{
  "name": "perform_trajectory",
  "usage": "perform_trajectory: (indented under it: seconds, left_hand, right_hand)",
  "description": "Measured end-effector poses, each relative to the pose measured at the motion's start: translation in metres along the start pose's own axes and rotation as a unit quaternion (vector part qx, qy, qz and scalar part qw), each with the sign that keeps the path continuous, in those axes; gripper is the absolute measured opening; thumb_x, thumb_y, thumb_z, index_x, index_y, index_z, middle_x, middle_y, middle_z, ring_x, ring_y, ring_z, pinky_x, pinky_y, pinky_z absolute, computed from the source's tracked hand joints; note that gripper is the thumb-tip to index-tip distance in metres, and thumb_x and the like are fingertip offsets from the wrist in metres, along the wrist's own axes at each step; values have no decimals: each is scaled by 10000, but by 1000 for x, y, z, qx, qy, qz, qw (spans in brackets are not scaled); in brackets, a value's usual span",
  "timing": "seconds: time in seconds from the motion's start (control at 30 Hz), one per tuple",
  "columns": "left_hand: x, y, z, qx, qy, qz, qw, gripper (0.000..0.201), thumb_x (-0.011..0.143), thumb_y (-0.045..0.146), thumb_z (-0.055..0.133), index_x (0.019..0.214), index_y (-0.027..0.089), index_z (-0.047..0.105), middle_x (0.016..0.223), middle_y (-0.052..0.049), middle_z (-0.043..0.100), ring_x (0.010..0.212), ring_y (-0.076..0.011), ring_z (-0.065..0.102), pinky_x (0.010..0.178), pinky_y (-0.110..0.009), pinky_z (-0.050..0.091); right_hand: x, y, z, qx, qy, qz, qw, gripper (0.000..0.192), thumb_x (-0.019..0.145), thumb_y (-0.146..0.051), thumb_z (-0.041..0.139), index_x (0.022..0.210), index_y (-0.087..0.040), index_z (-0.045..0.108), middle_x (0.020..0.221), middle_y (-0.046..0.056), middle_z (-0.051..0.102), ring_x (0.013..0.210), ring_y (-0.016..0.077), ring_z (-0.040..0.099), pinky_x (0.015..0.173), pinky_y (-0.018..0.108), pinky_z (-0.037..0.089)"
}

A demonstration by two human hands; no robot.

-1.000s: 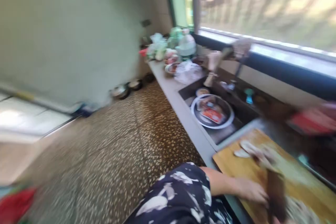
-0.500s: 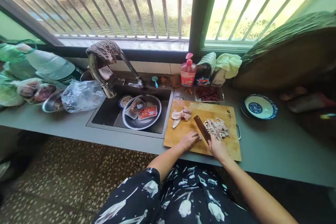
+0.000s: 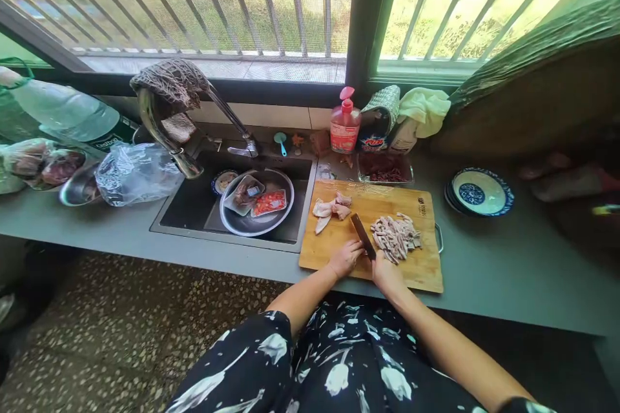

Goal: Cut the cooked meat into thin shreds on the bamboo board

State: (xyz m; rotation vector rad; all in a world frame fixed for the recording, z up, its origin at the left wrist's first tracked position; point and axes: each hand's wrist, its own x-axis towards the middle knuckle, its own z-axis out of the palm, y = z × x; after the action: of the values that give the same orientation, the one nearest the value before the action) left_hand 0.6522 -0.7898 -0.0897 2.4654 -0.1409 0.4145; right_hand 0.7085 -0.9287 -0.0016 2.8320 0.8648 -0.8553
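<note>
On the near edge of the wooden cutting board (image 3: 378,206), the right hand (image 3: 386,273) is closed around the handle of a cleaver (image 3: 363,237), whose dark blade slants up and to the left over the wood. Just beside it, the left hand (image 3: 345,257) rests on the board with fingers curled down, close against the blade; whether it pins a piece of meat beneath it cannot be told. To the right of the blade lies a heap of sliced meat strips (image 3: 394,237), and toward the far left corner of the board sit a few uncut pale meat pieces (image 3: 329,210), apart from the knife. Left of the board is the sink (image 3: 194,203), holding a metal basin (image 3: 235,222) with packaged trays inside. Behind the board stand a red soap bottle (image 3: 345,129) and a shallow tray of dark red food (image 3: 385,169). A stack of blue-patterned plates (image 3: 479,191) sits on the grey counter (image 3: 508,264) to the right, well apart from the board. A clear plastic bag (image 3: 135,171) lies left of the sink.
</note>
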Motion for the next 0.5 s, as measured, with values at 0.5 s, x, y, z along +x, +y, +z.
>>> perform_trajectory:
  seconds: [0.5]
  left_hand:
    - [-3,5,-5,28,-22,11,999,257,881,262,360,950,163,587,1007,-57,566,960,-152,505,819,-306,469]
  right_hand:
    - [-12,9,-11,18,16,-3,1000,225,865,-278,346,1024,-146,436,707,92,619,679,212,616,578,288,424]
